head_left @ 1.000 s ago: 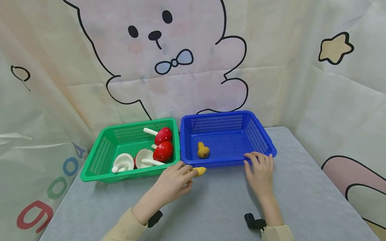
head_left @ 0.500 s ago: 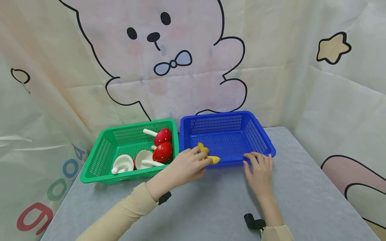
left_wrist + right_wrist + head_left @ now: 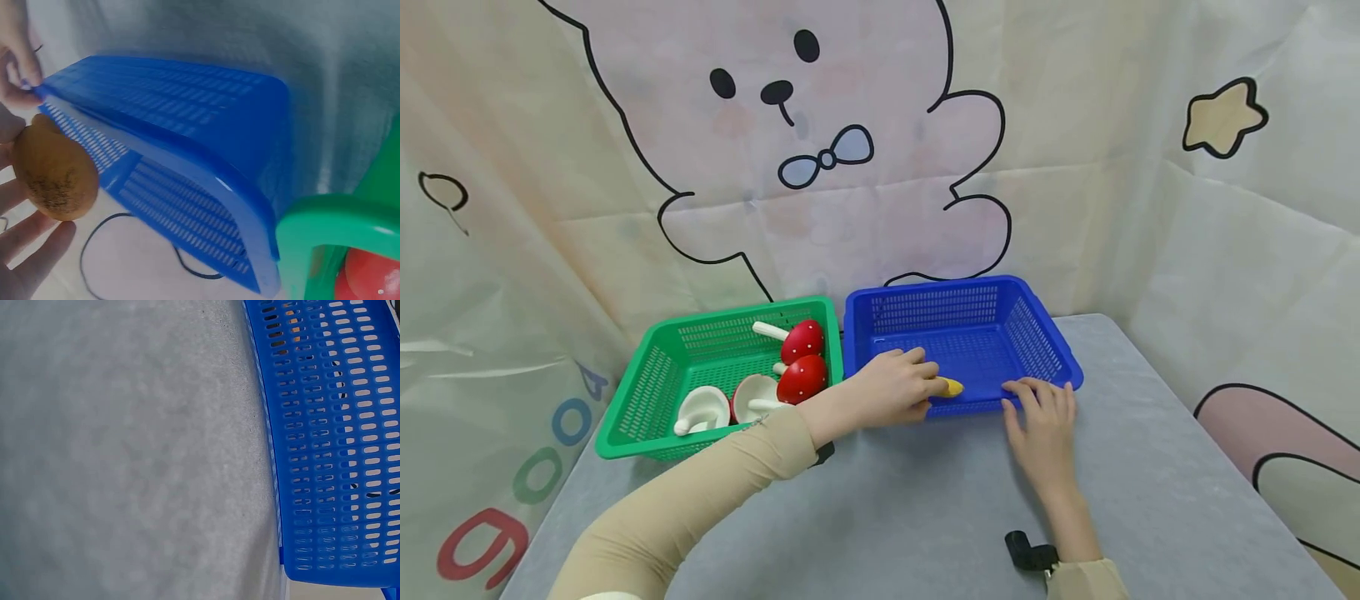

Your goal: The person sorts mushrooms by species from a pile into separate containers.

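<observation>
Over the front rim of the blue basket, my left hand holds a pear-shaped toy. Its yellow tip pokes out past the fingers in the head view; the left wrist view shows its rounded brown end with dark blotches. A similar toy lying in the blue basket is hidden behind this hand. My right hand grips the basket's front rim near the right corner, fingers over the edge and thumb on the outer side. The right wrist view shows the basket's slotted wall, with the right hand out of frame.
Left of the blue basket stands a green basket holding several toy mushrooms, with red spotted caps and white stems. Both baskets stand on a grey table before a printed cloth.
My left hand has moved right and away from me, carrying the pear-shaped toy from beside the green basket to over the blue basket's front rim. The right hand has stayed on the rim.
</observation>
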Motion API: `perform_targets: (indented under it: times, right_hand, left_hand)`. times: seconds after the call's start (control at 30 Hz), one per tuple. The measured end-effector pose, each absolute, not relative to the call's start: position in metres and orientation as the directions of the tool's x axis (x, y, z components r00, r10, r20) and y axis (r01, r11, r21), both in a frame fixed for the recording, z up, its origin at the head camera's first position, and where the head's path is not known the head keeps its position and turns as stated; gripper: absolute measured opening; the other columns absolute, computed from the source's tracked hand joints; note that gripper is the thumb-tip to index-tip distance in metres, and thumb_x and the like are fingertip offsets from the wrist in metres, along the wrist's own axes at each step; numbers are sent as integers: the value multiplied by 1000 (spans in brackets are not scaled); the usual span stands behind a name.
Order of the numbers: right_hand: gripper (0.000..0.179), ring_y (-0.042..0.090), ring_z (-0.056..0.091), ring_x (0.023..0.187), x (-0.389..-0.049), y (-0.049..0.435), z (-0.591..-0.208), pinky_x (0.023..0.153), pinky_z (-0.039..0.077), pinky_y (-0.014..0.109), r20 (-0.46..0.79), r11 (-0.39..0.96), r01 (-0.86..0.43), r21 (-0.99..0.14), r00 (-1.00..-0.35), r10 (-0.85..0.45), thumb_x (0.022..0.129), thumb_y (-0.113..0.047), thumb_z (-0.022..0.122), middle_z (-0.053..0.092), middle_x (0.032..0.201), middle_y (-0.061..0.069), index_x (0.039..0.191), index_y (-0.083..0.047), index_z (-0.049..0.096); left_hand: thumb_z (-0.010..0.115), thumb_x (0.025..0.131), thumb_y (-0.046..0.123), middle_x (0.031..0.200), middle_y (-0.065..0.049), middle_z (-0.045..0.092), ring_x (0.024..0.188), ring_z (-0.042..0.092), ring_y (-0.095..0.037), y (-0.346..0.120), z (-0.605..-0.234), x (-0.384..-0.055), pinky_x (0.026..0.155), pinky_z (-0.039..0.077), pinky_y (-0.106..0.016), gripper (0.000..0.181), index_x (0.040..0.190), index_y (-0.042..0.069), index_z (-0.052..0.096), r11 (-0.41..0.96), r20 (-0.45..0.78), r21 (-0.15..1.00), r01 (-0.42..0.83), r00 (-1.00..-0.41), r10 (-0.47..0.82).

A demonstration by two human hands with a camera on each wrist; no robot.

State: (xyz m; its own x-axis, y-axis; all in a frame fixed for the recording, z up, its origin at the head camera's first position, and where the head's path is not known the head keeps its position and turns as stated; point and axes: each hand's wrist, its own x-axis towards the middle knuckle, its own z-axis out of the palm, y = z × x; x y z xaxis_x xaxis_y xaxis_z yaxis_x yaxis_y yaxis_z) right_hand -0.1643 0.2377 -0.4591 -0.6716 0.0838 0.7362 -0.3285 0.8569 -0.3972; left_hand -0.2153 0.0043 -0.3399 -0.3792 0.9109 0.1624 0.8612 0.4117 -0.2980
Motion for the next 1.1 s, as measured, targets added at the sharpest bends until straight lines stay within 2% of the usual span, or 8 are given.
perform_targets:
  times: [0.2, 0.53, 0.87, 1.1]
  right_hand:
    - [19, 40, 50, 104, -164, 237, -460, 108, 22, 72, 729, 859, -321, -398, -679, 84, 81, -2, 73, 61, 105, 19, 100, -4, 67]
    - [19, 39, 50, 105, -165, 236, -460, 109, 21, 72, 731, 854, -325, -405, -676, 90, 82, -2, 72, 61, 105, 18, 100, -4, 67]
    - [19, 39, 50, 105, -165, 239, -461, 109, 21, 72, 731, 849, -328, -414, -675, 96, 81, -1, 72, 61, 104, 18, 100, -4, 67]
    - [20, 39, 51, 103, -166, 237, -462, 107, 22, 73, 766, 843, -357, -402, -636, 95, 80, 1, 72, 62, 102, 17, 98, -4, 68]
  left_hand:
    - [62, 90, 27, 95, 7, 66, 79, 51, -11, 13, -346, -234, 58, 42, -16, 25, 115, 25, 69, 382, 98, -303, 873, -370, 924]
    - [59, 93, 27, 105, 7, 67, 83, 53, -13, 31, -350, -266, 65, 50, -21, 27, 119, 26, 66, 357, -31, -335, 872, -389, 921]
    - [56, 95, 29, 110, 5, 66, 93, 56, -15, 45, -351, -284, 77, 53, -24, 26, 120, 24, 65, 326, -161, -324, 888, -391, 906]
    - [55, 97, 32, 113, 5, 64, 96, 55, -14, 45, -358, -295, 80, 52, -24, 28, 123, 24, 63, 305, -237, -319, 897, -387, 891]
